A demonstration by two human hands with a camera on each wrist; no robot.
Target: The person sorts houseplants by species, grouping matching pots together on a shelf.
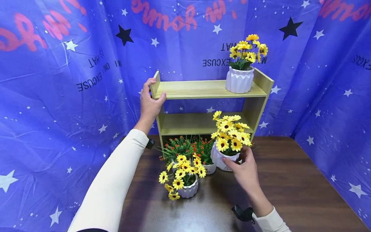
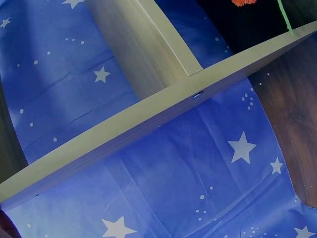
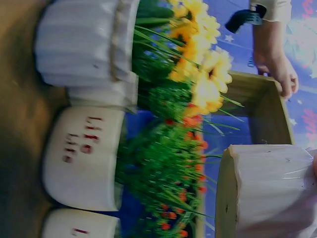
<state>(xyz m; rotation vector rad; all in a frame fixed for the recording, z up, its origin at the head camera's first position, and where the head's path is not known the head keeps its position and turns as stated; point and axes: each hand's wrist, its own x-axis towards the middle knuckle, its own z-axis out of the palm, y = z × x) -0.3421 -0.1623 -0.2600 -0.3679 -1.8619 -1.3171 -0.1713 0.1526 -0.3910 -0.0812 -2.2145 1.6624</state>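
Observation:
My right hand (image 1: 245,170) grips a white pleated flowerpot (image 3: 272,193) of yellow sunflowers (image 1: 232,132), thumb at its near side. The pot is off the table, in front of the shelf's lower right. My left hand (image 1: 151,104) holds the top left corner of a light wooden shelf (image 1: 194,88), fingers over the side panel and thumb at the front edge. A similar pot (image 1: 240,80) of yellow flowers stands on the top board at the right. Another sunflower pot (image 1: 188,190) stands on the table in front.
White pots (image 3: 84,158) lettered "Life", with green leaves and small red flowers (image 1: 203,149), line up on the brown table (image 1: 292,180) at the shelf's foot. The shelf's middle board (image 1: 188,124) lies above them. A blue star-patterned curtain (image 1: 185,42) hangs behind and at both sides.

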